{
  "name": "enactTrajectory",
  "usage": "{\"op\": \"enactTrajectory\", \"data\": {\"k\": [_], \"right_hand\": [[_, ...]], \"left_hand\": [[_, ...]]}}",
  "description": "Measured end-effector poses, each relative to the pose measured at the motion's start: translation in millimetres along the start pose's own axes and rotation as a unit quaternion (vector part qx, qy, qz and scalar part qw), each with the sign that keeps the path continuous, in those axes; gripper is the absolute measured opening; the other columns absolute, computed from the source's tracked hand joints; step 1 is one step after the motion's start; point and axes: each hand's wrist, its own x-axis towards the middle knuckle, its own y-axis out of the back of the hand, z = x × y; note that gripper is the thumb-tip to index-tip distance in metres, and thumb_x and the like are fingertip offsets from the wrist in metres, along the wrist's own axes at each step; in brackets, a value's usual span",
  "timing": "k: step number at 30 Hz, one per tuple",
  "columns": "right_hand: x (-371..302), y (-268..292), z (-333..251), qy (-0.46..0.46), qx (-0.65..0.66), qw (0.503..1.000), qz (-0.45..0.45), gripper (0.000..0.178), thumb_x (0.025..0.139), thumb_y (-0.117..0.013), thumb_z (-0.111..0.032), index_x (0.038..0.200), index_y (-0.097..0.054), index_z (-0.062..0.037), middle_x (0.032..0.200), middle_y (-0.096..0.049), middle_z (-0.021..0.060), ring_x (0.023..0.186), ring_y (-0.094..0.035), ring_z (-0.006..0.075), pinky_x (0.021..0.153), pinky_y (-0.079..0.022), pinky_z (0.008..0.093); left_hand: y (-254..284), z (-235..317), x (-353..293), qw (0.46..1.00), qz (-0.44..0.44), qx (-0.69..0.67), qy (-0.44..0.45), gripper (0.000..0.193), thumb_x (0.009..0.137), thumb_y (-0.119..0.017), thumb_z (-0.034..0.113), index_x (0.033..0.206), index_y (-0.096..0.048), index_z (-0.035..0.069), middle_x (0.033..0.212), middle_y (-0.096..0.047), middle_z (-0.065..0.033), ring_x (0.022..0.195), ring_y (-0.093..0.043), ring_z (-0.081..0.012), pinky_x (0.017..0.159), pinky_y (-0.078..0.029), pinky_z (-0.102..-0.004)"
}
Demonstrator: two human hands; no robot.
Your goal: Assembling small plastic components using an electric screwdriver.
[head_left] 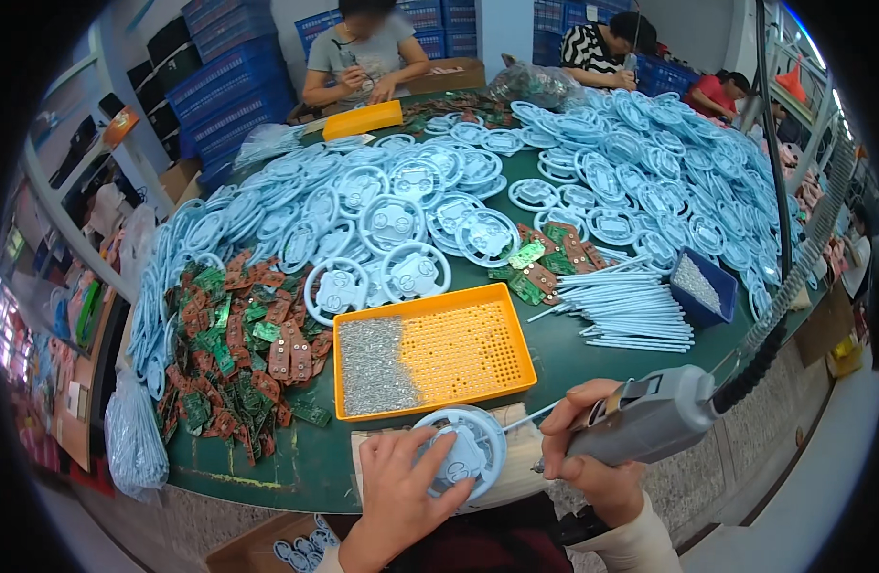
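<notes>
A light blue plastic toy steering wheel point(465, 456) rests on a pale wooden board point(523, 466) at the table's near edge. My left hand point(406, 487) grips it from the left, thumb and fingers spread across its face and rim. In my right hand point(592, 444) is a grey electric screwdriver point(654, 420), tilted with its tip pointing left and apart from the wheel. A thin light blue stick point(533, 416) runs from the wheel's right rim to my right fingertips; whether they pinch it is unclear. Just beyond stands a yellow perforated tray point(463, 351) with silvery screws point(375, 368) on its left side.
Red and green circuit boards point(239, 358) lie heaped at left. Light blue wheels point(392, 224) pile across the back. Blue sticks point(626, 306) and a dark blue bin point(704, 286) of small parts stand right. A coiled cable point(793, 258) hangs right. Co-workers point(363, 57) sit opposite.
</notes>
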Motion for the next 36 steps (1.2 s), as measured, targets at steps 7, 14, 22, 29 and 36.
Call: {"op": "enactTrajectory", "data": {"k": [7, 14, 22, 29, 36], "right_hand": [[2, 4, 1, -0.009, -0.031, 0.998, 0.058, 0.063, 0.071, -0.082, -0.022, 0.118, -0.045, -0.0027, 0.090, -0.060, 0.0145, 0.057, -0.058, 0.0161, 0.049, -0.049, 0.0265], [3, 11, 2, -0.024, -0.048, 0.998, 0.039, 0.059, 0.071, -0.081, -0.019, 0.116, -0.048, -0.0022, 0.091, -0.060, 0.0152, 0.060, -0.059, 0.0159, 0.051, -0.050, 0.0263], [3, 12, 0, -0.024, -0.066, 0.997, 0.021, 0.060, 0.071, -0.080, -0.016, 0.120, -0.047, -0.0035, 0.094, -0.060, 0.0150, 0.063, -0.058, 0.0152, 0.055, -0.050, 0.0258], [3, 11, -2, -0.055, -0.054, 0.997, 0.026, 0.060, 0.071, -0.079, -0.013, 0.121, -0.047, -0.0034, 0.095, -0.060, 0.0151, 0.065, -0.059, 0.0154, 0.057, -0.050, 0.0259], [5, 12, 0, -0.030, -0.064, 0.997, 0.020, 0.059, 0.070, -0.078, -0.010, 0.120, -0.048, -0.0034, 0.095, -0.061, 0.0152, 0.064, -0.059, 0.0153, 0.057, -0.050, 0.0254]], "left_hand": [[-10, -1, 12, 0.999, -0.033, 0.020, -0.018, 0.051, 0.061, -0.081, 0.027, 0.107, -0.066, 0.011, 0.107, -0.059, -0.0059, 0.094, -0.052, -0.0256, 0.083, -0.035, -0.0395], [-8, 0, 17, 0.998, -0.053, 0.018, -0.023, 0.051, 0.062, -0.081, 0.027, 0.107, -0.066, 0.010, 0.108, -0.058, -0.0075, 0.096, -0.052, -0.0262, 0.086, -0.034, -0.0421], [-9, 0, 19, 0.997, -0.070, 0.014, -0.024, 0.049, 0.064, -0.080, 0.027, 0.107, -0.066, 0.007, 0.108, -0.058, -0.0098, 0.097, -0.052, -0.0269, 0.089, -0.033, -0.0450], [-13, -1, 15, 0.999, -0.039, 0.016, -0.010, 0.051, 0.059, -0.081, 0.027, 0.105, -0.065, 0.010, 0.105, -0.058, -0.0062, 0.095, -0.051, -0.0260, 0.089, -0.033, -0.0424], [-12, 6, 14, 0.999, -0.024, 0.034, 0.005, 0.051, 0.058, -0.082, 0.026, 0.103, -0.065, 0.010, 0.100, -0.057, -0.0052, 0.090, -0.051, -0.0241, 0.087, -0.033, -0.0431]]}}
